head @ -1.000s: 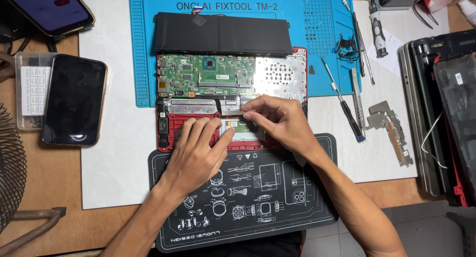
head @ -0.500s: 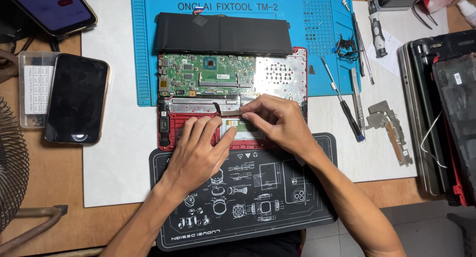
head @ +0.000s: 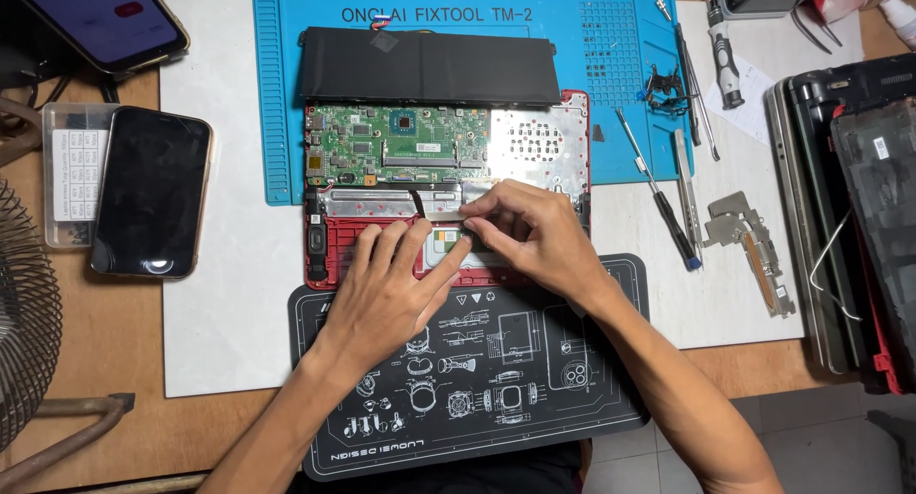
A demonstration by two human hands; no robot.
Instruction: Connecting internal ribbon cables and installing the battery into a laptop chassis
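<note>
An opened red laptop (head: 315,256) lies on the blue and black mats, with a black battery (head: 425,70) at the far side and a green circuit board (head: 401,146) below it. My left hand (head: 386,289) rests flat on the laptop's near part, fingers spread, beside a small green and white part (head: 444,238). My right hand (head: 534,232) pinches at the silver strip (head: 382,203) just right of a black cable (head: 418,203); what its fingertips grip is hidden.
A black phone (head: 153,194) lies on a clear parts box (head: 67,160) at left, another phone (head: 100,17) above. Screwdrivers (head: 658,194), tweezers (head: 687,65), a metal hinge (head: 749,241) and stacked laptop shells (head: 859,208) lie right. A fan grille (head: 24,322) stands at left.
My right fingertips have shifted slightly along the silver strip. The left hand has stayed in place on the laptop.
</note>
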